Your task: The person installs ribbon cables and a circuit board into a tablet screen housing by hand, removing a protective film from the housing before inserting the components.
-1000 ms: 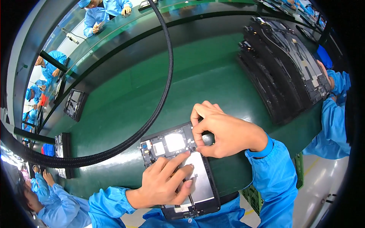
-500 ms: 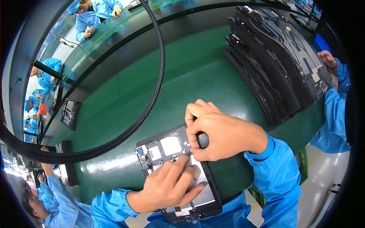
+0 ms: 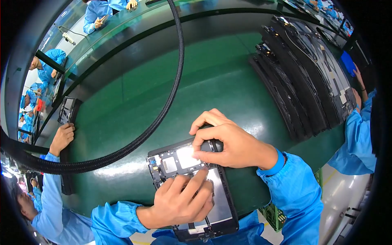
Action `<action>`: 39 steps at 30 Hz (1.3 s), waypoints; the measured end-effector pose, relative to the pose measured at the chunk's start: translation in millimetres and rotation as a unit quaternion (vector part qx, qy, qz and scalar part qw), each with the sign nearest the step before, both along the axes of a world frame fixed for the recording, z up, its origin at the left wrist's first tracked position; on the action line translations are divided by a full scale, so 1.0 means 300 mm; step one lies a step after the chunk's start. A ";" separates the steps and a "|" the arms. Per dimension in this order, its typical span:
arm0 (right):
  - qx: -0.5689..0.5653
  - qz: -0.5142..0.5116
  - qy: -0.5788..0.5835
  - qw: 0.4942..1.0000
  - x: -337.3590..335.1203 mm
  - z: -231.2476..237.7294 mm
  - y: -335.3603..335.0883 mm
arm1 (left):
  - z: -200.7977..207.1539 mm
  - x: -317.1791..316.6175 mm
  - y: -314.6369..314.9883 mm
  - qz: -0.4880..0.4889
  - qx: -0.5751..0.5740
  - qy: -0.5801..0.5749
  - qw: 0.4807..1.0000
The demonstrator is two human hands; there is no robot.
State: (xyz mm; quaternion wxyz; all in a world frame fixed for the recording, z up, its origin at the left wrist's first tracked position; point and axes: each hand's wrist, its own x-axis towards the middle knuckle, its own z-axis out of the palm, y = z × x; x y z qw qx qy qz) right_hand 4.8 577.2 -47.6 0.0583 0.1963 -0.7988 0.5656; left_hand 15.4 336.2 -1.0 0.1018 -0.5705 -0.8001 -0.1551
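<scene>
An opened tablet (image 3: 222, 192), its circuit board and silver inner panel showing, lies at a slant on the green bench in front of me. My left hand (image 3: 181, 200) rests over its middle, fingers bent and apart, the index fingertip on the board's lower edge. Above the board's right end, my right hand (image 3: 232, 145) is closed, thumb and index finger pinched together. What sits between those fingertips is too small to make out. A dark rounded thing (image 3: 219, 145) shows through the gap between thumb and index finger; its kind is unclear.
A leaning stack of opened tablets (image 3: 302, 81) stands at the far right, beside a co-worker's sleeve (image 3: 355, 139). A thick black braided hose (image 3: 173, 90) arches across the view. At left, a co-worker's hand (image 3: 63, 136) touches another tablet (image 3: 67, 110). A green crate (image 3: 273, 216) sits below the bench.
My right hand has shifted slightly left, its thumb and index finger now pinched over the board. My left fingers are more curled. The left co-worker's hand has come to the tablet there.
</scene>
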 end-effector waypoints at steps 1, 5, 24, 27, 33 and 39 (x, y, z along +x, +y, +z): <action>0.002 -0.003 -0.005 1.000 0.003 0.004 -0.008 | 0.002 0.000 -0.008 -0.001 -0.001 -0.002 1.000; 0.028 -0.008 -0.031 0.999 0.008 0.017 -0.032 | -0.031 -0.007 -0.033 -0.005 0.015 0.032 0.999; 0.026 -0.077 -0.018 0.997 0.025 0.021 -0.056 | 0.009 -0.079 -0.013 -0.056 -0.001 0.010 0.998; 0.028 -0.077 -0.019 0.996 0.033 0.022 -0.049 | 0.007 -0.074 -0.002 -0.058 0.011 -0.001 0.998; 0.018 -0.078 -0.006 0.997 0.040 0.017 -0.047 | 0.002 -0.081 -0.007 -0.058 0.021 -0.018 0.998; 0.014 -0.080 -0.002 0.997 0.038 0.020 -0.053 | -0.002 -0.073 -0.018 -0.060 0.028 -0.007 0.998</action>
